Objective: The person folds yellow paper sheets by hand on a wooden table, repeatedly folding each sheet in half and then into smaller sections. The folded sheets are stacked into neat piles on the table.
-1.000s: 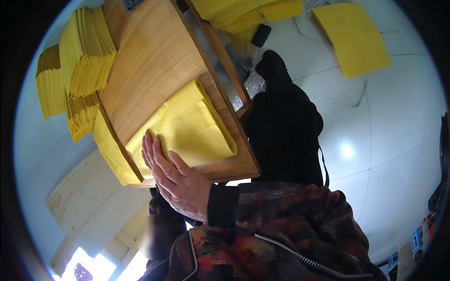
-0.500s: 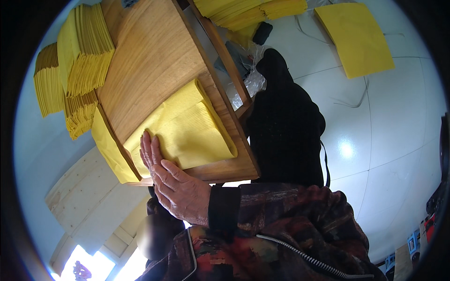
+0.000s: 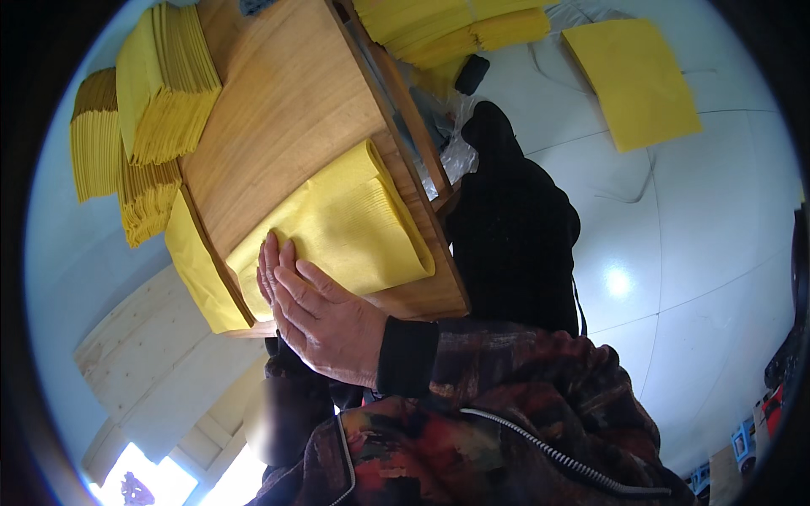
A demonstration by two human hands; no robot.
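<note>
Folded yellow cloth (image 3: 337, 223) lies on the wooden board (image 3: 278, 110), doubled over with its rounded fold toward the board's right edge; the fold looks complete, though the near-left end is under the hand and its edges cannot be checked; judged from this, the fold is done and what is left is flattening and moving the piece to a pile. One hand (image 3: 325, 316), apparently the right since its dark cuff and patterned sleeve enter from the lower right, lies flat and open-palmed, fingers (image 3: 274, 266) together, pressing on the cloth's near-left corner; it grips nothing. The other hand is not visible. Cloth extends up and right from the fingertips, touching them. Stacks of yellow cloths (image 3: 143, 126) stand left of the board; single yellow sheet (image 3: 633, 80) lies on the white floor (image 3: 700, 253), well apart.
</note>
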